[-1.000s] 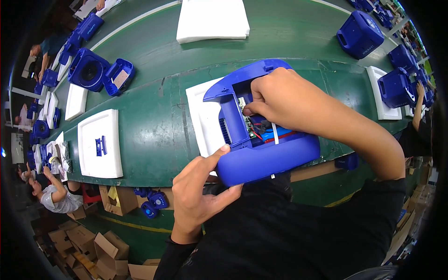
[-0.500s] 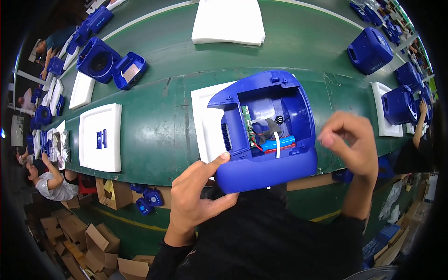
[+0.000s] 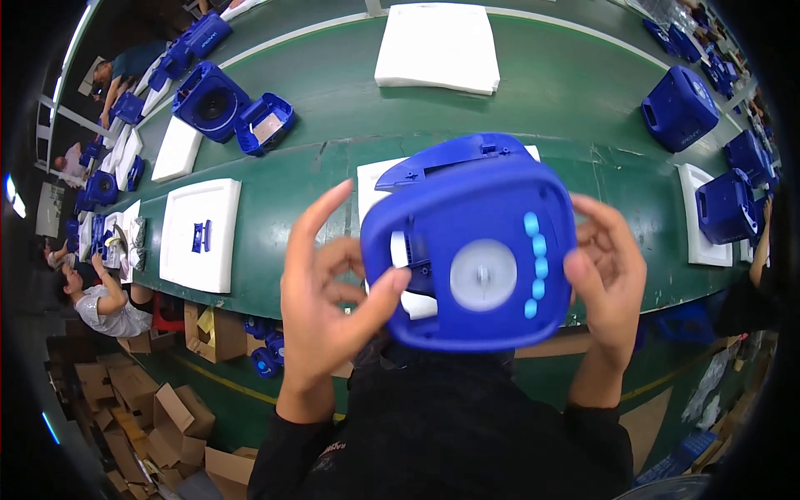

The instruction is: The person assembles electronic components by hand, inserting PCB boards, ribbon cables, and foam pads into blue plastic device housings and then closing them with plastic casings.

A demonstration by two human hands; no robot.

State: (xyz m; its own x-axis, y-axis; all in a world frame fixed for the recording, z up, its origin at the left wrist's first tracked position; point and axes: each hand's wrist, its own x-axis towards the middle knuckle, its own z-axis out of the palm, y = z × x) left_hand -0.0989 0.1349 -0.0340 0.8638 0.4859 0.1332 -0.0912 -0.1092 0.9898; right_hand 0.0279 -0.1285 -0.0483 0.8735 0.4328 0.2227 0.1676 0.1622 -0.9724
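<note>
A blue plastic cover panel (image 3: 425, 321) is held up in front of me, slightly blurred. It has a pale round knob or disc (image 3: 483, 276), a column of several light-blue buttons (image 3: 540, 267) and see-through openings on its left. My left hand (image 3: 329, 287) has its thumb over the panel's left side, index finger stretched upward, other fingers curled by the edge. At the right edge, my right hand (image 3: 606, 271) grips with thumb in front and fingers partly hidden behind. Beneath lies the blue housing (image 3: 454, 158), mostly covered; its inside parts are hidden.
On the green bench (image 3: 321, 183), a white foam pad (image 3: 200, 271) bears a small blue piece (image 3: 201, 237). Another foam block (image 3: 437, 50) lies at the far side. Blue housings stand left (image 3: 208, 100) and right (image 3: 679, 108). Co-workers sit on both sides; cardboard boxes (image 3: 179, 417) lie lower left.
The blue panel has come up over the open housing, whose wires and battery are now covered. My right hand has moved onto its right edge; my left fingers have spread. The view has shifted.
</note>
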